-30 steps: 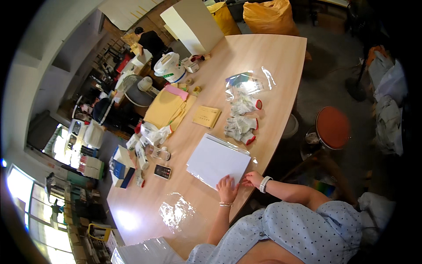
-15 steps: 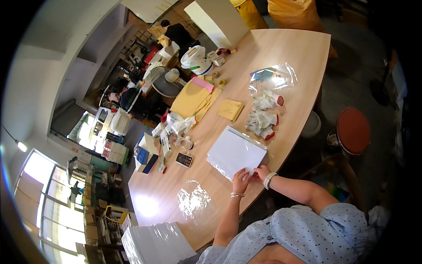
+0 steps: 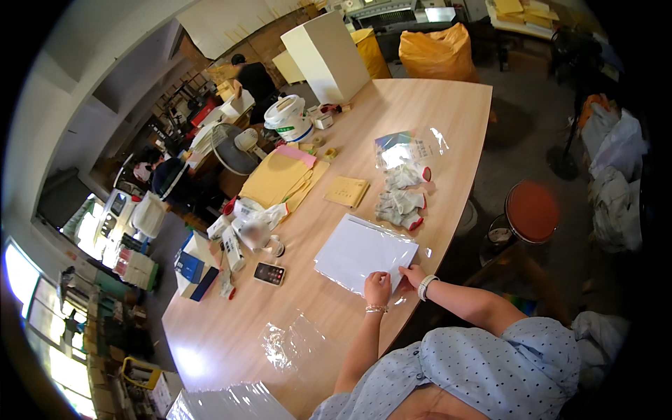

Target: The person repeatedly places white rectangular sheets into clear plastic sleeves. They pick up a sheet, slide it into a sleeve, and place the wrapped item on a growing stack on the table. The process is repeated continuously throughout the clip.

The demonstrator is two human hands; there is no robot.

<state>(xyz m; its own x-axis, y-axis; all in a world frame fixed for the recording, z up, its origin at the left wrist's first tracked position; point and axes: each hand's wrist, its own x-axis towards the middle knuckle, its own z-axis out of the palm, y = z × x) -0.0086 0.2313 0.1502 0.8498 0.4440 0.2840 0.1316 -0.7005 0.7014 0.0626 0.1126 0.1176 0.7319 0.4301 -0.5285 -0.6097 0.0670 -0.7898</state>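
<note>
A stack of white paper (image 3: 364,248) lies near the table's front edge, with shiny clear plastic (image 3: 400,299) showing along its near edges like a sleeve. My left hand (image 3: 378,287) is closed at the stack's near corner, its fingertips curled together over the edge. Just to its right, my right hand (image 3: 411,275) pinches the edge of the plastic and paper between thumb and fingers. What exactly lies inside the left fingers is hidden. Beyond the stack rest grey work gloves (image 3: 400,208) with red cuffs and a small yellow envelope (image 3: 346,191).
Left of the stack are a phone (image 3: 269,274), a blue and white box (image 3: 192,266) and loose clear plastic (image 3: 290,343). More plastic-covered sheets (image 3: 231,402) sit at the near left. Large yellow envelopes (image 3: 280,178) and a white bucket (image 3: 287,119) stand farther back. A red stool (image 3: 532,211) is at the right.
The view has shifted, so the table sits lower and farther left. My left hand has closed more tightly, and my hands have moved slightly apart at the stack's corner.
</note>
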